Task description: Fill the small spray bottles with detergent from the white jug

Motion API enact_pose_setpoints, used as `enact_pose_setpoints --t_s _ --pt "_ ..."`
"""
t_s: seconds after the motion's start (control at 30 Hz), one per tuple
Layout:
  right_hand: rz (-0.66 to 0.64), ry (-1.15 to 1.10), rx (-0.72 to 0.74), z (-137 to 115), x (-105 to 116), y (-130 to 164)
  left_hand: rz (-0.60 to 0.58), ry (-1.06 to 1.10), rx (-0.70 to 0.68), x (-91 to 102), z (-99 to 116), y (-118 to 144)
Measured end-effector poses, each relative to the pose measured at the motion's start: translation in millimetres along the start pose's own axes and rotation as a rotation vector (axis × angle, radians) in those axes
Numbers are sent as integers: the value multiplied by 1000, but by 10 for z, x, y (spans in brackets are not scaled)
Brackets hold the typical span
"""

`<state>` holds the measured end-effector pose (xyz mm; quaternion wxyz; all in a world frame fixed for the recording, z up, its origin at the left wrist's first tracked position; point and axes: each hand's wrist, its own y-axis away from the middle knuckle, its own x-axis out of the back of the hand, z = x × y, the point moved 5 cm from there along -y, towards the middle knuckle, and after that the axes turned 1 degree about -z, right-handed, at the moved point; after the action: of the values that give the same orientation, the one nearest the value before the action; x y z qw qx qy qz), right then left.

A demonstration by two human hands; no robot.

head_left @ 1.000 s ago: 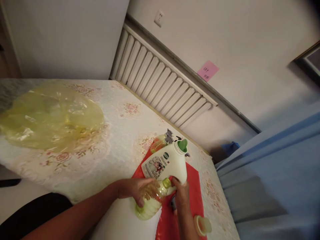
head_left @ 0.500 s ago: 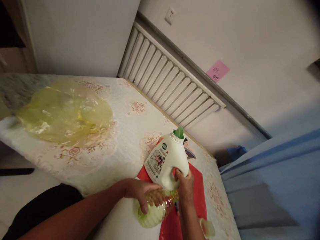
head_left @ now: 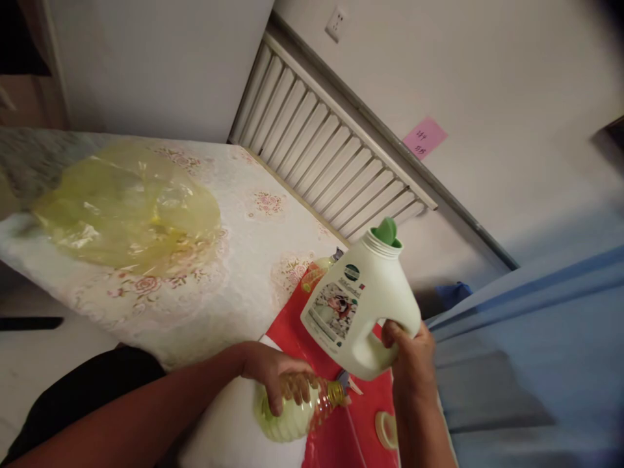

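Above the tabletop [head_left: 244, 260], step in hand judged a separate two-handed hold; next move likely calls for care against spilling. White jug [head_left: 358, 302]: contents hidden, handle [head_left: 408, 307] gripped in my right hand [head_left: 413, 354]. Tilted clear bottle [head_left: 302, 416]: apparently part-filled with pale liquid [head_left: 283, 424], clasped in my left hand [head_left: 270, 370].

A pale jug [head_left: 358, 292] and a clear, yellow-tinted bottle [head_left: 287, 413], one in each hand.
The jug, in the right hand [head_left: 414, 361] by its loop handle, leans with its threaded mouth uppermost, uncapped, a green spout showing inside; its front label bears a dark green oval above a picture. Below it, the ribbed bottle lies tilted in the left hand [head_left: 277, 377], yellow neck toward the right, pale liquid inside.
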<state>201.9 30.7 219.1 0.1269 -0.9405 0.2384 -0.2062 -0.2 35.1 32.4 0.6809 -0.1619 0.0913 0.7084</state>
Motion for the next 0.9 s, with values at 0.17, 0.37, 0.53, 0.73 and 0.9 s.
enact_pose_setpoints --t_s 0.17,0.37,0.53,0.73,0.9 --pt "86 -32 12 -450 503 17 29 41 -25 33 85 31" --pt "144 120 -67 -630 1140 245 180 157 -298 108 349 2" --pt "136 295 -204 -481 1534 521 396 69 -403 290 339 -48" --pt "32 473 -251 -294 1608 815 638 -261 -344 450 226 -80" --pt "-79 577 -286 -161 1510 952 759 -473 -323 493 234 -106"
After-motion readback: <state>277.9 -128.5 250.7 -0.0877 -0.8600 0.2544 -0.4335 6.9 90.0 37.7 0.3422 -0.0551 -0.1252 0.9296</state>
